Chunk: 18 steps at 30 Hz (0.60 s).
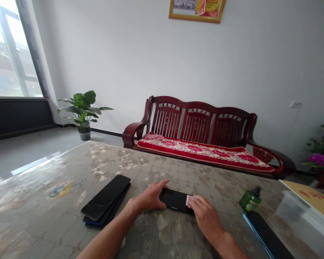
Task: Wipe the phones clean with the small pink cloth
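Note:
A black smartphone (175, 200) lies flat on the table, screen up, in front of me. My left hand (152, 196) grips its left end, thumb on the near edge and fingers at the far edge. My right hand (205, 214) pinches a small pink cloth (188, 200) and presses it onto the screen near the right end, covering that end. To the left, several dark phones (106, 198) are stacked slightly askew. On the right stand a small green bottle (250, 199) with a black top and, nearer me, another phone (267, 233) with a blue edge.
A clear plastic box (299, 212) with a tan card (310, 194) on top is at the table's right. Colourful rubber bands (62, 189) lie on the left of the patterned tabletop (148, 169). Beyond it are a red wooden bench (197, 126) and a potted plant (84, 111).

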Each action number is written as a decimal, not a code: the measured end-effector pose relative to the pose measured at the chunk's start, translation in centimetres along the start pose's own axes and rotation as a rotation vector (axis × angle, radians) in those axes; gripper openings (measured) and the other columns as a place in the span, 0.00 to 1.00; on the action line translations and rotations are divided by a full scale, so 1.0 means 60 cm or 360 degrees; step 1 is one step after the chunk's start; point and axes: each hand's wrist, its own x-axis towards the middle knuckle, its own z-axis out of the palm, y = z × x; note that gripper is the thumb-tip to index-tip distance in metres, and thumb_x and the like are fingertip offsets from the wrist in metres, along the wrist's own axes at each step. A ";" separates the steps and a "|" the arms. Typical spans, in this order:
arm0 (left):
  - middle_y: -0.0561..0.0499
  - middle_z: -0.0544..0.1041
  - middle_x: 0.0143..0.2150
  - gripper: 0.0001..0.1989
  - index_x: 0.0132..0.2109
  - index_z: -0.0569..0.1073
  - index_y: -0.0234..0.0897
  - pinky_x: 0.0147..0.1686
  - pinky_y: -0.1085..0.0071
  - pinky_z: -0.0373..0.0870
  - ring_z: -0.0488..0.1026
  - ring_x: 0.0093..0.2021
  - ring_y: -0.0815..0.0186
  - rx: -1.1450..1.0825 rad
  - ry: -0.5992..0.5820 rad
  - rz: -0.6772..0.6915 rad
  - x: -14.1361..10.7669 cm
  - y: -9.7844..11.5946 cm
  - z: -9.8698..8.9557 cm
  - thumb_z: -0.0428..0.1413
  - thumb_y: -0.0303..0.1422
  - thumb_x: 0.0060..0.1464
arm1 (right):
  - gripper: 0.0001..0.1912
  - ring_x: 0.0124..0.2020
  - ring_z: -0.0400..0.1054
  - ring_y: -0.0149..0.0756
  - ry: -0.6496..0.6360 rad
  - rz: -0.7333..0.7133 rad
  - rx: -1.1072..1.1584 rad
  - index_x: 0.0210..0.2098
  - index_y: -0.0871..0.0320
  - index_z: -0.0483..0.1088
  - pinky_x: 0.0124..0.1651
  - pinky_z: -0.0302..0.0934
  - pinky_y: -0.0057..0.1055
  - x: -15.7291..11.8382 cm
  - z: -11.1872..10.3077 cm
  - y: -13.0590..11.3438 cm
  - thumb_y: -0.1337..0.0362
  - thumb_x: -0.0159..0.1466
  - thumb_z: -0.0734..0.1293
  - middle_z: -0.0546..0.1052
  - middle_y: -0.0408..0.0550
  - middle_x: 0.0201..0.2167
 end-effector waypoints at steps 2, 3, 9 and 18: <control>0.48 0.72 0.58 0.51 0.67 0.56 0.43 0.56 0.61 0.65 0.67 0.57 0.52 0.0000 0.0035 -0.0001 -0.002 -0.001 0.004 0.68 0.27 0.36 | 0.16 0.45 0.71 0.39 0.0020 -0.0039 0.0041 0.43 0.55 0.72 0.49 0.66 0.35 -0.015 -0.002 -0.009 0.78 0.64 0.60 0.78 0.46 0.40; 0.48 0.72 0.58 0.50 0.66 0.57 0.43 0.56 0.61 0.64 0.67 0.57 0.52 0.0002 0.0055 -0.0001 -0.004 -0.002 0.006 0.68 0.27 0.36 | 0.16 0.46 0.70 0.39 0.0025 -0.0056 0.0059 0.45 0.55 0.71 0.50 0.65 0.35 -0.019 -0.001 -0.014 0.79 0.64 0.60 0.78 0.46 0.41; 0.48 0.73 0.57 0.45 0.65 0.59 0.43 0.57 0.60 0.64 0.67 0.57 0.52 0.0031 0.0167 0.0003 -0.012 0.000 0.020 0.65 0.29 0.39 | 0.16 0.43 0.71 0.41 0.0084 0.0040 -0.0003 0.40 0.54 0.71 0.46 0.65 0.36 -0.014 0.005 0.008 0.80 0.63 0.61 0.78 0.46 0.39; 0.48 0.73 0.55 0.44 0.64 0.58 0.43 0.55 0.60 0.65 0.68 0.56 0.52 0.0056 0.0241 0.0037 -0.005 -0.002 0.032 0.64 0.29 0.39 | 0.11 0.42 0.70 0.40 0.0049 0.0005 0.0091 0.38 0.56 0.71 0.46 0.65 0.35 0.062 0.053 -0.043 0.78 0.63 0.65 0.77 0.45 0.37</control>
